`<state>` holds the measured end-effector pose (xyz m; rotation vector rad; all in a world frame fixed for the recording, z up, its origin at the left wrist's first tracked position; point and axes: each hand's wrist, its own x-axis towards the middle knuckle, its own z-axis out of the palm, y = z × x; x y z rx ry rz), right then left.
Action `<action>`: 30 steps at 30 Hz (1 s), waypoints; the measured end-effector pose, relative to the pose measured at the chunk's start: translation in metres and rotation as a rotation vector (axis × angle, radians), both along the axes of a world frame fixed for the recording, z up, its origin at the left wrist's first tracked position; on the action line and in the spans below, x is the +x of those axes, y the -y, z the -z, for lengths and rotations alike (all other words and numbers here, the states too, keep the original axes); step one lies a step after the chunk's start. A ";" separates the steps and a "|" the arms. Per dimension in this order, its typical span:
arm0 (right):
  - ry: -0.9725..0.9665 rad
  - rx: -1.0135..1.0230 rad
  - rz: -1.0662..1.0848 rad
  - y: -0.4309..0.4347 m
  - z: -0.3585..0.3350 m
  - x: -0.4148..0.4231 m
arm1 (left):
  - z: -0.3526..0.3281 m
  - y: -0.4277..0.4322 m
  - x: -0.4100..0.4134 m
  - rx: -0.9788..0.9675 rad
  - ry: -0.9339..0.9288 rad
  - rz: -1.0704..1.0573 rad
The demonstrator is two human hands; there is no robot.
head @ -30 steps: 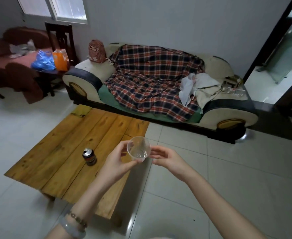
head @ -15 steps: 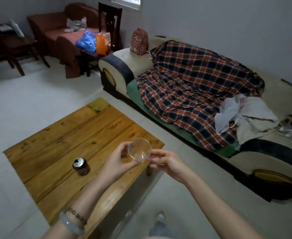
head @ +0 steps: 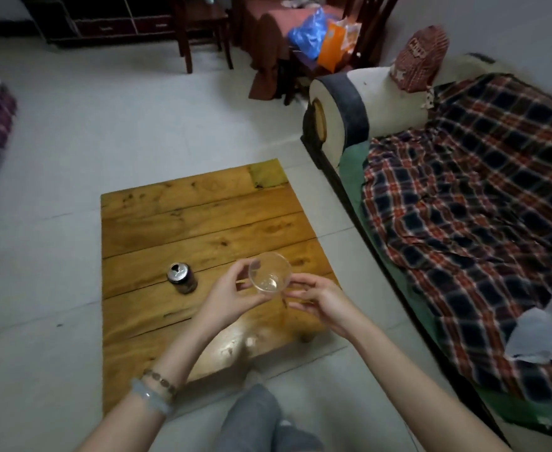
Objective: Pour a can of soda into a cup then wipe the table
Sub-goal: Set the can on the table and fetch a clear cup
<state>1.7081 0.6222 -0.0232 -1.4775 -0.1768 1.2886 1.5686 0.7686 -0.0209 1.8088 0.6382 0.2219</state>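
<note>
A clear plastic cup (head: 270, 273) is held above the right part of the low wooden table (head: 202, 223), its mouth tilted toward me. My left hand (head: 232, 295) grips its left side with thumb and fingers curled round it. My right hand (head: 317, 296) pinches its right side with the fingertips. A dark soda can (head: 182, 277) with an opened top stands upright on the table, a short way left of my left hand.
A sofa (head: 339, 102) with a plaid blanket (head: 470, 197) runs along the right, close to the table. Dark wooden chairs (head: 202, 27) and blue and orange bags (head: 320, 37) stand at the back. My knee (head: 251, 415) is at the bottom, just before the table's near edge.
My view has swung left and down, so the table now lies straight ahead and closer. Both hands keep the cup between them, now over the table rather than past its edge.
</note>
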 end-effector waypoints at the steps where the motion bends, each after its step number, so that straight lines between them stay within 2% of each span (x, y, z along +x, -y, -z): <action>1: -0.009 -0.011 -0.022 -0.010 0.004 0.005 | 0.005 -0.006 0.002 -0.007 -0.012 -0.027; 13: -0.020 -0.124 -0.108 -0.110 0.066 0.061 | 0.085 -0.079 0.051 -0.014 -0.143 -0.152; 17: -0.048 -0.168 -0.101 -0.134 0.108 0.074 | 0.124 -0.096 0.065 -0.041 -0.202 -0.181; 21: 0.006 -0.150 -0.132 -0.153 0.156 0.082 | 0.165 -0.109 0.079 -0.044 -0.270 -0.207; 30: -0.053 -0.100 -0.076 -0.167 0.257 0.093 | 0.258 -0.109 0.090 -0.106 -0.289 -0.319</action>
